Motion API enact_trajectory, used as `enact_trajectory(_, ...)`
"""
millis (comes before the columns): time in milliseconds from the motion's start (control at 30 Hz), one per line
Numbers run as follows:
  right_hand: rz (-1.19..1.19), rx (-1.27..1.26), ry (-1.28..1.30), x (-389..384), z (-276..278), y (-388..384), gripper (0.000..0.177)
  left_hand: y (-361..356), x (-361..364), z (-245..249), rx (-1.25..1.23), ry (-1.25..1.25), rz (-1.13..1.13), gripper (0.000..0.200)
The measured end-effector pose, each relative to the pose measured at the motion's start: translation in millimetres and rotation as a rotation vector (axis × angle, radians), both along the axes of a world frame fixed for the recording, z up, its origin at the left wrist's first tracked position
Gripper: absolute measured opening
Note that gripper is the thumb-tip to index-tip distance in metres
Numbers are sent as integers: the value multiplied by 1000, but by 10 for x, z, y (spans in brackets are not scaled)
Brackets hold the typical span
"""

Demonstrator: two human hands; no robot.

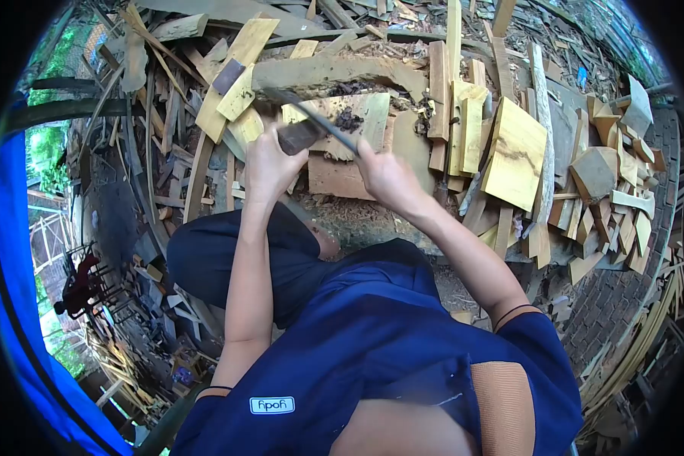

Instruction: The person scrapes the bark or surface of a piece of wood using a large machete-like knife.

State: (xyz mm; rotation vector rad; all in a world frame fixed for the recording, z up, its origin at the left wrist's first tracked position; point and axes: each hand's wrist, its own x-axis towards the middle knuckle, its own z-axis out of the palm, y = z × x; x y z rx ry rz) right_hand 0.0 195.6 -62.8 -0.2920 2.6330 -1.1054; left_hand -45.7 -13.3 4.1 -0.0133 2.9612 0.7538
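Observation:
My left hand (270, 167) is closed around a small dark wooden block (298, 137), thumb along its near side. My right hand (391, 179) grips one end of a long, narrow dark blade (315, 116), which is slightly blurred. The blade slants up and left from my fist and passes over the far side of the block. Beneath both hands lie a pale board (372, 114) with dark shavings (347, 120) on it and a reddish-brown wood block (338, 179).
Yellow wood pieces (515, 156) and a heap of offcuts (612, 171) lie to the right. Leaning at the left are yellow planks (235, 76), one carrying a small dark piece (229, 77). A blue tarp (23, 304) hangs at far left. Scraps litter the back.

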Motion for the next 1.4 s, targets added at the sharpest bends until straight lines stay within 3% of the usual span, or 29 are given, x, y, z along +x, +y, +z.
enact_trajectory(67, -22, 0, 13, 39, -430, 64, 19, 0, -1, 38, -3, 3, -13, 46)
enact_trajectory(167, -20, -45, 12, 65, -379, 47, 18, -79, 76, 38, 36, 20, 10, 45)
enact_trajectory(400, -102, -215, 142, 6, 524, -45, 21, -33, 44, 26, 19, -11, -20, 53)
enact_trajectory(500, -37, -64, 104, 103, -203, -104, 21, -60, 37, -24, 20, -44, -3, 52)
enact_trajectory(533, -9, 20, 72, 88, -244, -71, 21, -74, 29, -30, 20, -43, 0, 52)
enact_trajectory(667, -19, -27, 105, 74, -225, -78, 20, -124, 43, -38, 65, -22, -2, 53)
enact_trajectory(767, 13, -53, 87, -30, 306, -112, 20, -95, 46, -24, 58, -45, 1, 53)
enact_trajectory(867, -57, -149, 248, -33, 575, -131, 22, -71, 46, -42, 36, -18, -2, 47)
enact_trajectory(967, 5, 81, 119, 62, -166, -145, 25, -35, 47, 75, 4, -72, 4, 53)
enact_trajectory(1000, -50, 158, -76, -14, -478, -96, 27, -138, 53, -21, 63, -33, 7, 54)
enact_trajectory(1033, -20, -8, -5, -59, -524, -9, 26, -189, 41, -36, 59, -20, 3, 54)
enact_trajectory(1067, -20, 2, 72, -62, -589, -1, 24, -239, 36, -64, 87, 7, 17, 54)
enact_trajectory(1133, -28, 13, 91, 62, -254, -59, 22, -245, 74, -55, 143, -66, 83, 55)
enact_trajectory(1300, -100, -158, 169, -55, 523, -152, 23, -76, 79, 4, 45, -40, 5, 52)
enact_trajectory(1333, -120, -150, 141, -46, 530, -146, 22, -52, 70, 23, -11, -28, -20, 51)
enact_trajectory(1400, -73, -49, 118, 44, -9, -149, 21, -51, 62, 3, 21, -3, -12, 48)
